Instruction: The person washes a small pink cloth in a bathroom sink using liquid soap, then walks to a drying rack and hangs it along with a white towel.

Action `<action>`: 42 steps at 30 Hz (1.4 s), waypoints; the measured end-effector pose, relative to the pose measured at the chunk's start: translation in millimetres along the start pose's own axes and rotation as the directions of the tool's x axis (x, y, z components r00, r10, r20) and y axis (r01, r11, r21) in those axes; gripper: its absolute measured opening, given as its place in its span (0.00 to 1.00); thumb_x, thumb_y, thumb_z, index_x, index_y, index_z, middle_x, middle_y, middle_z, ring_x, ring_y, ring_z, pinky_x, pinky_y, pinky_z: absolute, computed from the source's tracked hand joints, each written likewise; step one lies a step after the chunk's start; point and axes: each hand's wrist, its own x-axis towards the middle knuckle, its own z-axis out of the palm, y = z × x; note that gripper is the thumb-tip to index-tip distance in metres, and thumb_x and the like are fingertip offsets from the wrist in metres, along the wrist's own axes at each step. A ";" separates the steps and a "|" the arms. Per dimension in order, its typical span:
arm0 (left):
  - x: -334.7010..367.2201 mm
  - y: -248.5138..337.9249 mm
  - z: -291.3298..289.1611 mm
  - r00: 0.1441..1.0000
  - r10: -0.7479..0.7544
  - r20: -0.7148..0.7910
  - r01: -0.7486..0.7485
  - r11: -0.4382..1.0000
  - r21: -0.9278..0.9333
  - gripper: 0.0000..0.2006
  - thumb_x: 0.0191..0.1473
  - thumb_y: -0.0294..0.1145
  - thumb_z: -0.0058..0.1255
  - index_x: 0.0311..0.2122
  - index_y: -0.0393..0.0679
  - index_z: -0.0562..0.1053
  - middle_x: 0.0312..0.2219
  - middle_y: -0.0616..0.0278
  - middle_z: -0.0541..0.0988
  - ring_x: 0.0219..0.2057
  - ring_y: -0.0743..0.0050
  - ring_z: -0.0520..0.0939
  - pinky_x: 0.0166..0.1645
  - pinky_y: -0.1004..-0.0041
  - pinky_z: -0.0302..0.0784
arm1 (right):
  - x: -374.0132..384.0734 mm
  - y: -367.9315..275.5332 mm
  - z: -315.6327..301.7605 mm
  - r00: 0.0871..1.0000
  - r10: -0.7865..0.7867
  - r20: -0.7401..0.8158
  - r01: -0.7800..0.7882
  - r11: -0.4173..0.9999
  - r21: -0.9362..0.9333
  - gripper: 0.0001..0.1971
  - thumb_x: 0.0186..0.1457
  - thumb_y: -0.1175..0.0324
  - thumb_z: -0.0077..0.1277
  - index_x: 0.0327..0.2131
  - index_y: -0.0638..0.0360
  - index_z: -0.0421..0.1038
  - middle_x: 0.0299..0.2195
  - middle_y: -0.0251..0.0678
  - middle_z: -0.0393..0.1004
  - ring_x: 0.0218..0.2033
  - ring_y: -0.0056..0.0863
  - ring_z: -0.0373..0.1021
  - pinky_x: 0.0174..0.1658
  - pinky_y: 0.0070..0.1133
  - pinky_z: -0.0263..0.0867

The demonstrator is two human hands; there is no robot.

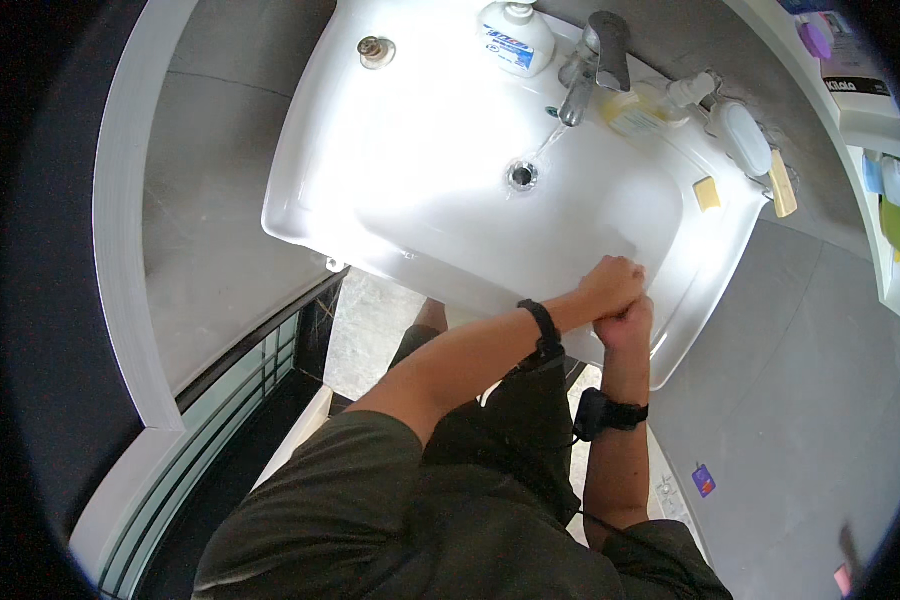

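Over the right front part of the white sink [440, 255], my two hands press together. My left hand [612, 287] lies on top with its fingers curled closed. Just beneath and against it, my right hand [626, 325] is also closed, like a fist. Whatever is between them, if anything, is hidden. From the tap [576, 100] at the back a thin stream of water runs toward the drain [522, 175]. A yellow piece of soap or sponge [707, 194] rests on the right rim, apart from both hands.
Along the back rim stand a white pump bottle [518, 45] and a clear bottle with yellow liquid [635, 110]. A white oval holder [742, 138] and a wooden-handled brush [784, 185] are at the right corner. A metal stopper [374, 50] sits at the back left.
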 end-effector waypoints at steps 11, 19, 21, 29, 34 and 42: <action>6.0 -17.2 -52.3 0.839 0.044 -0.543 -0.041 0.999 0.017 0.12 0.56 0.28 0.44 0.42 0.31 0.71 0.32 0.42 0.76 0.34 0.44 0.78 0.41 0.59 0.75 | 66.9 -11.6 53.1 0.941 0.212 0.262 -0.160 0.965 -0.206 0.12 0.65 0.62 0.41 0.46 0.58 0.67 0.38 0.35 0.73 0.40 0.29 0.71 0.45 0.25 0.69; 4.2 -51.3 -113.1 0.642 -0.271 -0.717 -0.020 0.929 -0.369 0.22 0.64 0.37 0.41 0.57 0.33 0.64 0.53 0.38 0.69 0.53 0.46 0.71 0.58 0.60 0.65 | 124.1 51.8 114.8 0.876 0.194 0.441 0.025 0.896 -0.444 0.12 0.62 0.62 0.46 0.40 0.61 0.69 0.36 0.33 0.73 0.35 0.23 0.70 0.38 0.21 0.68; -11.3 -45.1 -103.3 0.618 0.056 -0.784 -0.163 0.985 -0.058 0.20 0.65 0.35 0.39 0.55 0.32 0.65 0.52 0.39 0.69 0.56 0.45 0.67 0.61 0.60 0.61 | 141.9 44.8 107.5 0.769 0.299 0.565 0.009 0.879 -0.477 0.17 0.63 0.58 0.44 0.44 0.63 0.67 0.37 0.39 0.73 0.38 0.32 0.71 0.43 0.32 0.69; -24.5 -85.4 -172.0 0.723 0.114 -0.682 -0.123 0.992 0.036 0.09 0.52 0.30 0.47 0.34 0.39 0.76 0.33 0.50 0.77 0.39 0.46 0.75 0.47 0.56 0.69 | 123.2 80.7 118.8 0.629 0.483 0.610 -0.349 0.876 -0.334 0.25 0.66 0.52 0.31 0.52 0.64 0.64 0.49 0.45 0.71 0.52 0.48 0.67 0.58 0.40 0.62; -115.6 -44.4 -143.7 0.680 0.436 -0.589 -0.317 0.900 0.300 0.11 0.50 0.36 0.50 0.30 0.38 0.75 0.32 0.47 0.77 0.35 0.46 0.77 0.43 0.55 0.73 | 4.0 110.9 87.6 0.675 0.447 0.587 -0.160 0.866 -0.474 0.29 0.66 0.48 0.25 0.56 0.63 0.61 0.57 0.51 0.64 0.60 0.45 0.60 0.64 0.37 0.53; -57.4 -93.4 -191.1 0.584 0.365 -0.725 -0.135 0.924 0.357 0.09 0.45 0.33 0.52 0.27 0.38 0.74 0.29 0.51 0.76 0.32 0.50 0.78 0.37 0.58 0.75 | 98.0 124.6 141.7 0.570 0.564 0.597 -0.301 0.820 -0.487 0.31 0.65 0.46 0.29 0.56 0.64 0.61 0.58 0.51 0.63 0.58 0.44 0.62 0.63 0.36 0.55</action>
